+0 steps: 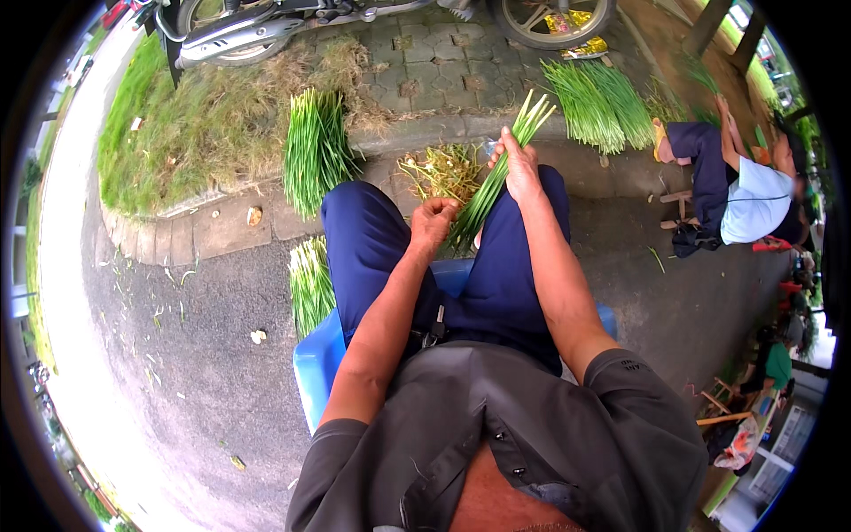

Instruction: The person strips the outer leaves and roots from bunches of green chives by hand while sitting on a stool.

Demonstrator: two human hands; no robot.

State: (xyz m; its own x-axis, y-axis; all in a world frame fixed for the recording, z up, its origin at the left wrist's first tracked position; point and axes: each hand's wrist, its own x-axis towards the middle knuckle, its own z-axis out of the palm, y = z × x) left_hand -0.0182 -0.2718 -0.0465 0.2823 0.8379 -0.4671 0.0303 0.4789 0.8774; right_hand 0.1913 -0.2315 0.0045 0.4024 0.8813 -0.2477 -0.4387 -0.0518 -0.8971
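Note:
My right hand (522, 166) is closed around a bundle of long green stalks with pale ends, likely garlic chives (495, 183), above my right knee. The pale ends point up and away; the green tips hang between my knees. Beside those tips is my left hand (432, 223), its fingers curled and thumb near the forefinger; whether it pinches anything is unclear. A heap of yellowed plant trimmings (442, 169) lies on the ground beyond my hands. Left of my knee lies a thick pile of green stalks (316, 149), with another pile (311, 286) nearer my seat.
More green stalks (595, 103) lie by the curb (459, 126) at the upper right. A motorcycle (266, 33) stands beyond the paving. At the right another person (758, 199) sits holding stalks. Under me is a blue plastic seat (316, 372).

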